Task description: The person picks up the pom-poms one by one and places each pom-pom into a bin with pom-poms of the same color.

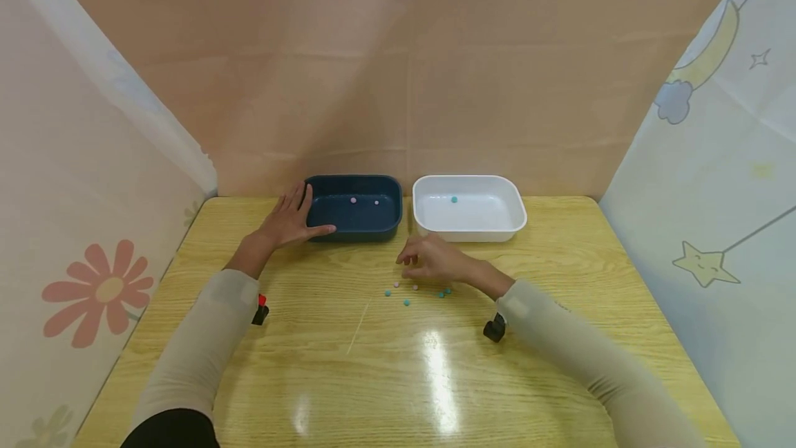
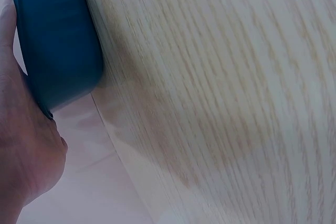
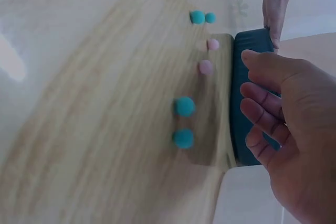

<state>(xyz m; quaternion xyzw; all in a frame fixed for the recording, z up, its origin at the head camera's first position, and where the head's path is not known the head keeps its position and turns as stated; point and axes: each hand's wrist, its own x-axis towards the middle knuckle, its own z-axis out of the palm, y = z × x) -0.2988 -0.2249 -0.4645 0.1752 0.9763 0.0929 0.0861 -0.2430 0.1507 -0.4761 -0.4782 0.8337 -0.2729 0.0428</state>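
My left hand (image 1: 287,221) rests on the left end of a dark blue tray (image 1: 357,234), its fingers straight and spread and the thumb along the front rim. Two small pink balls (image 1: 353,200) lie inside that tray. In front of the white tray (image 1: 491,206), my right hand (image 1: 433,258) hovers with loosely bent fingers and nothing visible between them. Below it on the table are two pink balls (image 3: 206,67) and several turquoise balls (image 3: 184,106), apart from the fingers. One turquoise ball (image 1: 455,200) lies in the white tray.
Both trays stand side by side at the back of the wooden table (image 1: 298,365), close to a tan backdrop (image 1: 404,75). Patterned cloth walls (image 1: 734,178) flank the table left and right. A small black device (image 1: 494,328) sits at the right wrist.
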